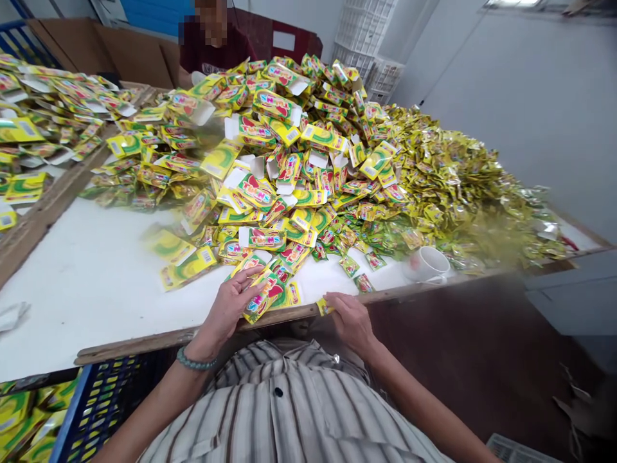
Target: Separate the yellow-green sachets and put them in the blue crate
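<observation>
My left hand (pixel 235 301), with a beaded bracelet on its wrist, grips a small yellow and green box (pixel 264 297) above the table's front edge. Between the fingers of my right hand (pixel 351 318) is a small yellow packet (pixel 324 307), just over the wooden edge. A large pile of similar boxes (pixel 258 193), some with white flaps standing open, rises in front of my hands. To its right lies a heap of small shiny packets (pixel 443 167). Several green packets (pixel 364 283) lie loose near my right hand.
A white mug (pixel 429 265) stands near the front edge on the right. Left, a wooden divider (pixel 58 199) separates another pile of boxes (pixel 29 132). Below the table is a blue crate (pixel 77 411) beside yellow boxes. Another person (pixel 214 45) is behind the pile.
</observation>
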A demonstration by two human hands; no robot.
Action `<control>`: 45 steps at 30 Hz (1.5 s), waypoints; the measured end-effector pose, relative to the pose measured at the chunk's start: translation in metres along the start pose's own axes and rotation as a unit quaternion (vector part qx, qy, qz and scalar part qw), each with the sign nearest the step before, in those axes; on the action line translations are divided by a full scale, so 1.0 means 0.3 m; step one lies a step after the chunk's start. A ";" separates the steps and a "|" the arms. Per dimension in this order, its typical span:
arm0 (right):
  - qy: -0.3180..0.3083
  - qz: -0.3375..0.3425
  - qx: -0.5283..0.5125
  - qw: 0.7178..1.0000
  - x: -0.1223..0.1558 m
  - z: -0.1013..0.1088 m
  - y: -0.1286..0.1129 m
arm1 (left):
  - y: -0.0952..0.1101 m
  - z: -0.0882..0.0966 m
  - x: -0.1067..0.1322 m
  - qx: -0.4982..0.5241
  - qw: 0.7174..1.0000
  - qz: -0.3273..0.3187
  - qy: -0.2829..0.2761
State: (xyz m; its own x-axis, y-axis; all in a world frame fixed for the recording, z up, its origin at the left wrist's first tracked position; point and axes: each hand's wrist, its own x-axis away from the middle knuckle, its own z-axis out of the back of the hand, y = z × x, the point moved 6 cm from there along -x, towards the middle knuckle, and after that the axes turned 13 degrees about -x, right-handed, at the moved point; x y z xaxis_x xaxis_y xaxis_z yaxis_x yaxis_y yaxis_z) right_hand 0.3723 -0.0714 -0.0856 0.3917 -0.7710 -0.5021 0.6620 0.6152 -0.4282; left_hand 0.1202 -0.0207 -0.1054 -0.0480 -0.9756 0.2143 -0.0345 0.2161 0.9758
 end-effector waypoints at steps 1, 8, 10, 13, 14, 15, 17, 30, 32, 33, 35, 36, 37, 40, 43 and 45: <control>-0.002 -0.004 -0.009 1.000 0.009 0.006 -0.007 | 0.000 -0.007 0.001 0.009 1.000 0.009 -0.006; -0.035 -0.156 -0.141 0.977 -0.089 0.072 0.049 | -0.008 -0.050 0.001 0.041 0.997 0.021 -0.063; 0.035 -0.228 -0.200 0.952 -0.140 0.086 0.061 | -0.013 -0.060 0.001 0.032 0.997 0.013 -0.069; 0.189 -0.237 -0.256 0.918 -0.212 0.079 0.023 | -0.011 -0.070 0.004 0.004 0.999 -0.006 -0.054; 0.225 -0.203 -0.253 0.919 -0.232 0.069 -0.006 | -0.008 -0.072 0.006 -0.002 0.999 -0.010 -0.049; 0.241 -0.158 -0.240 0.927 -0.250 0.052 -0.041 | -0.006 -0.074 0.008 -0.006 0.999 -0.012 -0.043; 0.227 -0.062 -0.209 0.949 -0.271 0.011 -0.111 | -0.004 -0.070 0.011 -0.009 0.999 -0.013 -0.032; 0.116 -0.179 -0.247 0.945 -0.295 -0.050 -0.068 | -0.001 -0.070 0.022 0.027 0.999 0.002 -0.043; 0.106 -0.164 -0.228 0.954 -0.300 -0.047 -0.065 | -0.005 -0.065 0.026 0.048 0.997 0.015 -0.062; 0.098 -0.155 -0.225 0.957 -0.303 -0.044 -0.066 | -0.006 -0.061 0.028 0.055 0.996 0.018 -0.070; 0.076 -0.140 -0.225 0.961 -0.312 -0.039 -0.068 | -0.008 -0.052 0.031 0.062 0.994 0.024 -0.083; 0.064 -0.135 -0.226 0.963 -0.317 -0.037 -0.069 | -0.008 -0.048 0.031 0.064 0.994 0.027 -0.087; 0.054 -0.129 -0.223 0.965 -0.321 -0.036 -0.070 | -0.008 -0.047 0.032 0.064 0.993 0.030 -0.091; 0.034 -0.095 -0.199 0.975 -0.332 -0.035 -0.083 | 0.001 -0.046 0.029 0.060 0.994 0.028 -0.084; 0.020 -0.088 -0.189 0.978 -0.334 -0.043 -0.089 | 0.015 -0.045 0.024 0.034 0.997 0.003 -0.069; 0.008 -0.104 -0.190 0.976 -0.332 -0.049 -0.087 | 0.021 -0.044 0.023 0.008 0.998 -0.015 -0.065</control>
State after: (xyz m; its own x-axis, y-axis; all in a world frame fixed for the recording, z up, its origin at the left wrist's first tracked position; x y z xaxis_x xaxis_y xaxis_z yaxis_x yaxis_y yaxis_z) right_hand 0.3065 -0.0083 -0.0355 0.2616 -0.8851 -0.3848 0.4393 0.4642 -0.7691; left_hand 0.1329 -0.0267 -0.0973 -0.1752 -0.9685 0.1768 -0.0539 0.1887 0.9806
